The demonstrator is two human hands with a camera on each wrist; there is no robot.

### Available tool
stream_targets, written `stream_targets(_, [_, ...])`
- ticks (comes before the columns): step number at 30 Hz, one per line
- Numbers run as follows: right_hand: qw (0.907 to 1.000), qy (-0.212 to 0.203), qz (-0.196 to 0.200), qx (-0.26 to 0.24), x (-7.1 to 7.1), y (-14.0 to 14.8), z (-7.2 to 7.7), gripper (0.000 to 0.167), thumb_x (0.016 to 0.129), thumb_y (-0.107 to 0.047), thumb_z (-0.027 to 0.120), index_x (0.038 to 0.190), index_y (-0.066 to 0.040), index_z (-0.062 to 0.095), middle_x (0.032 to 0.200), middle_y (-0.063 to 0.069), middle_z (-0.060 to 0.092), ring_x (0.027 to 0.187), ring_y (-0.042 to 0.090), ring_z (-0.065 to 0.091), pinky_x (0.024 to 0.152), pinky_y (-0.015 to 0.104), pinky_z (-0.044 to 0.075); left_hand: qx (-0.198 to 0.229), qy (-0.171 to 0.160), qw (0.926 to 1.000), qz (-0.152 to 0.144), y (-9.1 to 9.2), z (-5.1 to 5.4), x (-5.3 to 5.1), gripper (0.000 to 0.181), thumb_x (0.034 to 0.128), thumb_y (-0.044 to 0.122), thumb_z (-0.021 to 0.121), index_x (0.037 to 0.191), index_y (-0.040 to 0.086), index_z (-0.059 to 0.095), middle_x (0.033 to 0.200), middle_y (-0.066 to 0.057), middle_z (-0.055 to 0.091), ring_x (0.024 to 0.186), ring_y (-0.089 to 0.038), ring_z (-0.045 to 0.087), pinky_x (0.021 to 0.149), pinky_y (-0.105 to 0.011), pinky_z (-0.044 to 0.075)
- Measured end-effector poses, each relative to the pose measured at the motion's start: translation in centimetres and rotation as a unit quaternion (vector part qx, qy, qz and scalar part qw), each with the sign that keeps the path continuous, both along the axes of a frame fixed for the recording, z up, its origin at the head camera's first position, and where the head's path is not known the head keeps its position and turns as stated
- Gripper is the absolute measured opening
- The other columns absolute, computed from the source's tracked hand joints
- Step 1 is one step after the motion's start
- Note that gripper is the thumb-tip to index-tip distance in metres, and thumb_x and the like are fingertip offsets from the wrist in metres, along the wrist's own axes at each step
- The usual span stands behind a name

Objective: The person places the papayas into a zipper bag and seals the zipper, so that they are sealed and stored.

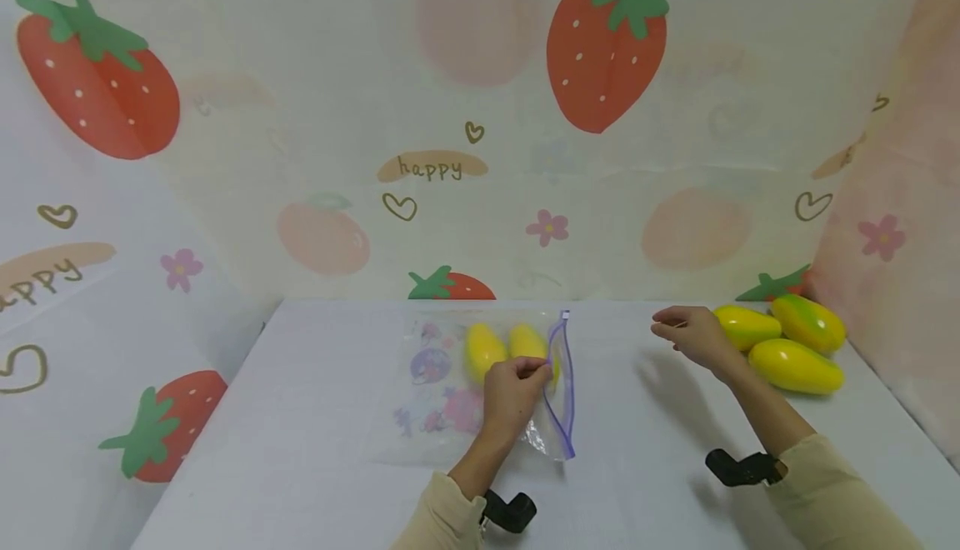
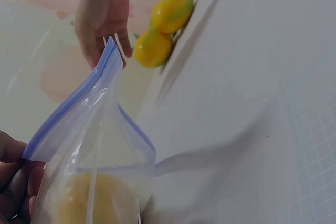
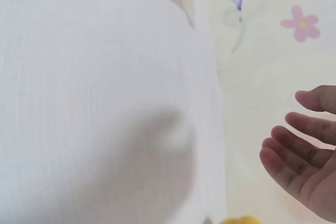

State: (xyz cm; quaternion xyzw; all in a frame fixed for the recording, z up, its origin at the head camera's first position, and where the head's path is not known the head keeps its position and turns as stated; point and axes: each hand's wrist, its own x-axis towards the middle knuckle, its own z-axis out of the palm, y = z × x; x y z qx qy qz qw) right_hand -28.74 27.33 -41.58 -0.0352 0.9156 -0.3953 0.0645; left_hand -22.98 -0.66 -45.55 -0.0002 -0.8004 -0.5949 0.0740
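A clear zip bag with a purple seal lies on the table, its mouth parted toward the right; yellow mangoes show inside. My left hand pinches the near edge of the bag's mouth; in the left wrist view its fingers hold the purple-edged rim. To the right, my right hand is above the table with nothing in it, fingers loosely bent, beside three yellow-green mangoes. In the right wrist view the right hand shows its palm and spread fingers.
The white table reaches back to a curtain printed with strawberries, hearts and flowers. Similar printed cloth hangs at both sides. A shadow of the right arm falls between the bag and the three mangoes.
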Motion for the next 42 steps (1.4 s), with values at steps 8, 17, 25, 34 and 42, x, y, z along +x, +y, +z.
stream_targets(8, [0.9924, 0.093, -0.006, 0.08, 0.7, 2.6, 0.2, 0.04, 0.097, -0.023, 0.058, 0.123, 0.007, 0.06, 0.116, 0.028, 0.063, 0.102, 0.038, 0.06, 0.082, 0.044, 0.055, -0.003, 0.0, 1.0, 0.002, -0.2, 0.1, 0.1, 0.016, 0.0841, 0.019, 0.072, 0.089, 0.005, 0.077, 0.081, -0.006, 0.075, 0.071, -0.005, 0.06, 0.066, -0.018, 0.05])
stream_targets(17, [0.9874, 0.102, 0.001, 0.121, 1.2, 5.4, 0.9, 0.046, 0.097, -0.027, 0.057, 0.129, 0.007, 0.054, 0.127, 0.034, 0.053, 0.112, 0.047, 0.05, 0.095, 0.06, 0.045, -0.002, 0.01, 0.9999, 0.007, 0.2, -0.3, 0.2, 0.014, 0.0839, 0.019, 0.073, 0.089, 0.006, 0.078, 0.081, -0.004, 0.075, 0.071, -0.003, 0.06, 0.065, -0.018, 0.05])
stream_targets(25, [0.9853, 0.101, 0.002, 0.138, 0.8, 7.8, 0.6, 0.048, 0.097, -0.026, 0.058, 0.129, 0.009, 0.053, 0.13, 0.035, 0.049, 0.119, 0.051, 0.044, 0.099, 0.066, 0.036, -0.002, 0.004, 1.0, 0.004, 0.2, -0.2, 0.2, 0.015, 0.0846, 0.019, 0.072, 0.089, 0.006, 0.078, 0.081, -0.004, 0.075, 0.071, -0.003, 0.06, 0.067, -0.018, 0.051])
stream_targets(34, [0.9795, 0.093, 0.003, 0.179, 1.2, 9.8, 0.2, 0.059, 0.095, -0.038, 0.061, 0.131, 0.008, 0.05, 0.134, 0.039, 0.039, 0.116, 0.056, 0.041, 0.096, 0.071, 0.034, 0.003, -0.005, 1.0, 0.006, 0.1, -0.2, 0.3, 0.015, 0.0851, 0.019, 0.072, 0.09, 0.006, 0.078, 0.081, -0.004, 0.075, 0.071, -0.004, 0.06, 0.067, -0.018, 0.051])
stream_targets(42, [0.9763, 0.079, 0.007, 0.201, 1.6, 11.3, 0.4, 0.065, 0.091, -0.038, 0.065, 0.132, 0.01, 0.048, 0.13, 0.042, 0.043, 0.115, 0.056, 0.042, 0.092, 0.071, 0.036, 0.006, -0.002, 1.0, 0.004, 0.1, -0.2, 0.2, 0.015, 0.0851, 0.019, 0.073, 0.09, 0.006, 0.077, 0.081, -0.004, 0.075, 0.071, -0.004, 0.061, 0.067, -0.018, 0.051])
